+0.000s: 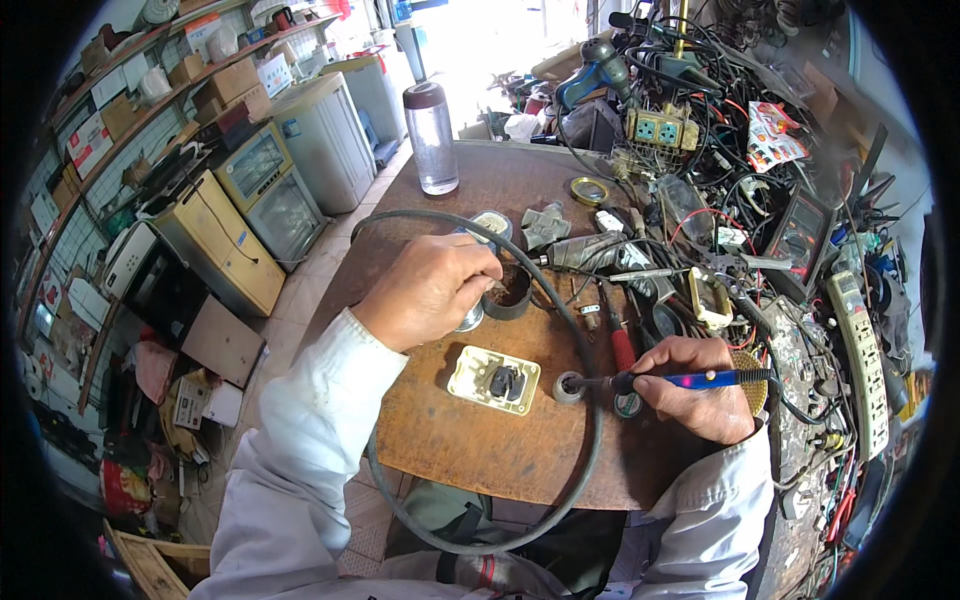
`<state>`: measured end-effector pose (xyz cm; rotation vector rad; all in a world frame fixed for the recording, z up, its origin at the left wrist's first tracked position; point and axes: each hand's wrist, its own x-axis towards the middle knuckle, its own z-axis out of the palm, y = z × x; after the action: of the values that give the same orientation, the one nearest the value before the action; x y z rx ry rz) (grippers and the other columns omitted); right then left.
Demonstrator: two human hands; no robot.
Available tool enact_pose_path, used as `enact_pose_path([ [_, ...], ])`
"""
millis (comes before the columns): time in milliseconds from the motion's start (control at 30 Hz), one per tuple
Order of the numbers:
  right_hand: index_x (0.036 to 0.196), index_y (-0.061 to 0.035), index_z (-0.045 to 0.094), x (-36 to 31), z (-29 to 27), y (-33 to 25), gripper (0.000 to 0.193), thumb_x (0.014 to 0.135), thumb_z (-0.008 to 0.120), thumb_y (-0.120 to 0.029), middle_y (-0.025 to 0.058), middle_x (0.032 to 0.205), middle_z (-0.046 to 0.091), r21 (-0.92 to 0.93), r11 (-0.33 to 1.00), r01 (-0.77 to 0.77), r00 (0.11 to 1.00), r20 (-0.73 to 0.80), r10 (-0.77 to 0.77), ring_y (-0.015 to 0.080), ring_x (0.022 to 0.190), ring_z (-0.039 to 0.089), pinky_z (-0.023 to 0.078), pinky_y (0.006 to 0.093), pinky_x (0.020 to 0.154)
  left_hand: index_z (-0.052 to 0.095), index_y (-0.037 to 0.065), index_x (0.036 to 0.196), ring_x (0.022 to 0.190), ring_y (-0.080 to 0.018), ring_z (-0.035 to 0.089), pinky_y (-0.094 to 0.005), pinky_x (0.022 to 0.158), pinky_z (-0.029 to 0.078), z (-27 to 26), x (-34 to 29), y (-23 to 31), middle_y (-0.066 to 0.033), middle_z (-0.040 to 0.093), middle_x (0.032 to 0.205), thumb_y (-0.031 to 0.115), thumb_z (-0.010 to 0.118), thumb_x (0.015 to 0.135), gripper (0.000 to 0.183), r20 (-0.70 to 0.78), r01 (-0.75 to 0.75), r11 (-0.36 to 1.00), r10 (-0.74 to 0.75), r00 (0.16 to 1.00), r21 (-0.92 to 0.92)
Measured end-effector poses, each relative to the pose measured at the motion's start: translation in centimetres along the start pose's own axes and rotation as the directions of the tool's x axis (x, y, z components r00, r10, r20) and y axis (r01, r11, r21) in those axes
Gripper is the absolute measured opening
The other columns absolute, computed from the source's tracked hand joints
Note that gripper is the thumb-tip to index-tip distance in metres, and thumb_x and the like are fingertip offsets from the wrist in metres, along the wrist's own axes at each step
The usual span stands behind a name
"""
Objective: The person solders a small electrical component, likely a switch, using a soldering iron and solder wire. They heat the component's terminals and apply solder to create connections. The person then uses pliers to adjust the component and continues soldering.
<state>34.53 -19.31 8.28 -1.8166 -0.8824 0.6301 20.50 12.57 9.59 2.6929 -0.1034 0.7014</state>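
My right hand (690, 385) grips a soldering iron (705, 379) with a blue handle. The iron's tip is at a small round pot (568, 388) on the wooden table. My left hand (432, 290) has its fingers pinched together beside a dark round tin (508, 292) with brown stuff inside; what it pinches is hidden. A thick black cable (598, 400) loops around the work area, partly behind my left forearm and over the table's front edge. Between my hands lies an open cream plastic housing (493, 380) with a black part in it.
A clear bottle (431, 140) stands at the table's far left corner. Tangled wires, a red-handled tool (622, 348), a multimeter (800, 235) and a power strip (858, 365) crowd the right side. Small fridges (222, 240) and shelves line the left wall.
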Motion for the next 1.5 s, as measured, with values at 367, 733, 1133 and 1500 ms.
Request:
enact_pose_path([
  [367,0.098,0.002,0.078,-0.1,0.1,0.2,0.024,0.085,0.084,-0.017,0.0051,0.079,0.074,-0.025,0.999,0.029,1.0,-0.005,-0.029,0.0097,0.074,0.067,0.054,0.0278,0.068,0.076,0.001,0.097,0.086,-0.0313,0.073,-0.0428,0.077,0.058,2.0,-0.2,-0.4,-0.0125,0.075,0.095,0.005,0.077,0.09,0.009,0.077,-0.142,0.97,0.129,0.989,0.198],
  [733,0.096,0.0015,0.078,-0.1,0.2,0.3,0.023,0.085,0.084,-0.018,0.0047,0.078,0.074,-0.019,1.0,-0.003,1.0,-0.022,0.002,0.0091,0.073,0.067,0.053,0.0273,0.068,0.076,-0.003,0.098,0.076,-0.0086,0.066,-0.0268,0.067,0.052,-1.8,-1.5,-1.7,-0.0069,0.072,0.088,-0.005,0.073,0.094,0.005,-0.128,0.323,0.849,-0.407,0.905,-0.417],
  [1133,0.098,0.0037,0.077,-0.3,0.1,-0.1,0.02,0.085,0.082,-0.01,0.004,0.081,0.074,0.068,0.997,-0.045,0.999,-0.009,0.046,0.0081,0.072,0.065,0.051,0.0251,0.066,0.082,0.009,0.097,0.072,-0.0246,0.068,-0.0406,0.065,0.052,-3.8,-5.1,-1.0,-0.0077,0.069,0.084,0.014,0.085,0.082,0.016,0.344,0.311,0.943,-0.332,0.878,0.116],
  [1500,0.098,0.0038,0.077,-0.3,0.2,0.2,0.019,0.085,0.081,-0.01,0.0036,0.079,0.073,0.098,0.995,-0.021,0.998,-0.048,0.026,0.0076,0.067,0.065,0.051,0.0234,0.062,0.081,0.014,0.09,0.083,-0.0317,0.068,-0.0467,0.069,0.052,-2.5,-7.4,-0.8,-0.006,0.064,0.082,0.013,0.084,0.077,0.014,0.2,0.214,0.893,-0.312,0.929,0.397],
])
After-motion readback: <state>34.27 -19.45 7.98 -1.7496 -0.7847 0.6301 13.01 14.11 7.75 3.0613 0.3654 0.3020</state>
